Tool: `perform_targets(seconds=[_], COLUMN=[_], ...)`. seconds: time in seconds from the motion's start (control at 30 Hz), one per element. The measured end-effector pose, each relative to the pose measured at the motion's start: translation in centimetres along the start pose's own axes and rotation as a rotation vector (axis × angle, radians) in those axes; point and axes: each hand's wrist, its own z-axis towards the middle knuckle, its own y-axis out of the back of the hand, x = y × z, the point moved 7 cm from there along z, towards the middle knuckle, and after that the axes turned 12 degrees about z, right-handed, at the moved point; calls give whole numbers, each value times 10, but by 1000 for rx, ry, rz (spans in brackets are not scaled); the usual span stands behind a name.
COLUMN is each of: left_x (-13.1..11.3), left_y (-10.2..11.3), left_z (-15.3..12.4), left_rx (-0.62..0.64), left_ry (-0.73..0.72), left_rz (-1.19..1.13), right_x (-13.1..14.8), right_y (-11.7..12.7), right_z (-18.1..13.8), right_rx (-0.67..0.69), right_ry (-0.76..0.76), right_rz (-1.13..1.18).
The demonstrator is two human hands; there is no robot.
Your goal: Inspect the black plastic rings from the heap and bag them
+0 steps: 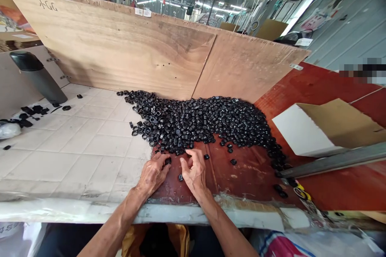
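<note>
A heap of small black plastic caps and rings [193, 120] lies on the work surface in front of me. My left hand [153, 173] is at the heap's front edge, with its thumb and fingers around one black plastic cap [168, 161]. Beside it, my right hand [194, 170] has bent fingers and a gap between thumb and forefinger, where I see nothing held. Its fingertips reach the near edge of the heap. Just left of the right wrist rests a loose black piece [180, 177]. A few others lie to the right of that hand.
A plywood board [135, 48] walls off the back. At left stand a dark grey flask [42, 78] and scattered black bits [30, 114]. To the right are an open cardboard box [304, 130], a grey metal bar [334, 160] and yellow-handled scissors [302, 193]. White wrapping covers the front edge [75, 212].
</note>
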Motion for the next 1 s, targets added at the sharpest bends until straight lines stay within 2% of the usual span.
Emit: perform_targets(seconds=[0.1,0.27,0.4,0.6,0.83,0.93,1.0], left_x=[0,-4,-6,-8,-12,-13,-12], left_y=[-1,0,2,5,13,17,17], left_z=[-2,-2,-2,-5,-5,-5,-6], left_rx=[4,10,0,-33,-30,-64,-42], left_ry=[-1,-29,-35,-49,-5,-6,13], left_rz=[12,24,24,4,-137,-180,-248], right_x=[-8,-15,-12,-4,19,18,15], right_y=[5,-4,-13,-20,-19,-20,-20], right_z=[-1,-2,-4,0,3,2,1], right_rx=[-35,78,157,225,372,375,352], right_ry=[-25,1,-14,-194,-206,-187,-182], right_rz=[-85,-44,71,298,517,502,479])
